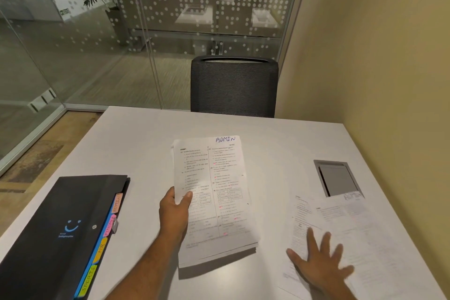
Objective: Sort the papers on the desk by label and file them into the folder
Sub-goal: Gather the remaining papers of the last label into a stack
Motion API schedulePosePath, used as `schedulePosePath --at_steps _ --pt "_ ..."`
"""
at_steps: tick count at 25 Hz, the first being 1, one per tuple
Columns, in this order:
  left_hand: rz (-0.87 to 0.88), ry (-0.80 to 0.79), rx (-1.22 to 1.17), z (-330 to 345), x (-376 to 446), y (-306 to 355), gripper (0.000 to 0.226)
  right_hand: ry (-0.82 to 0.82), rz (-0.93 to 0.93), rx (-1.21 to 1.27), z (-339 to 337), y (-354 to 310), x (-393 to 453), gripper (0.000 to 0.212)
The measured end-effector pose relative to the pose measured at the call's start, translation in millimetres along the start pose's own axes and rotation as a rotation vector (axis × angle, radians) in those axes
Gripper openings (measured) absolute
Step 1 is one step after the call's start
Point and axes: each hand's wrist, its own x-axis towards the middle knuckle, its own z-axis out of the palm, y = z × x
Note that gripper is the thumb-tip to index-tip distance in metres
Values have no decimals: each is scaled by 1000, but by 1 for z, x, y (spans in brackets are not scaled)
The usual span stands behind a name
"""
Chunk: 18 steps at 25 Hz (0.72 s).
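Note:
My left hand (175,212) grips the left edge of a stack of printed papers (214,197), lifted over the desk middle; its top sheet carries a handwritten "ADMIN" label. My right hand (319,260) lies flat with fingers spread on a second set of papers (345,234) at the right, blurred, with a faint "ADMIN" at its top. A closed black folder (60,234) lies at the left, with coloured tabs reading ADMIN, FINANCE, HR and SPORTS along its right edge.
The white desk (267,134) meets a yellow wall on the right. A grey cable hatch (337,179) is set into the desk just beyond the right papers. A dark mesh chair (233,85) stands at the far side, glass partitions behind.

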Motion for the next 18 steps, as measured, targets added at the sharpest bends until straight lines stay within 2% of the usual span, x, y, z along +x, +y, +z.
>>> schedulePosePath --at_steps 8,12,14,16,18 --pt "-33 -17 -1 -5 -3 5 23 -123 -276 18 4 -95 -27 94" --pt "-31 3 -7 -15 0 9 23 -166 -425 59 -3 -124 -34 101" --pt "-30 19 4 -21 3 10 22 -161 -495 163 -8 -127 -26 102" --pt "-29 29 17 -25 5 11 22 -58 -492 419 -16 -122 -19 94" --pt "-29 29 31 -26 4 11 21 118 -407 614 -29 -107 -11 74"
